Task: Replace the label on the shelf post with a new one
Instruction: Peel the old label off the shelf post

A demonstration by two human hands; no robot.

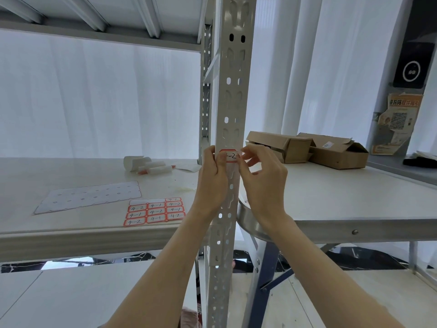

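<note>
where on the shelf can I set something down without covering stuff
Free: the shelf left of the paper rolls, above the empty backing sheet; also the right surface in front of the cardboard boxes. Crowded: around the label sheet, beside your left hand.

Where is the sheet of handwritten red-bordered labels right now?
In the head view, the label sheet lies flat near the front edge of the shelf, left of the shelf post, beside the left hand.
</note>
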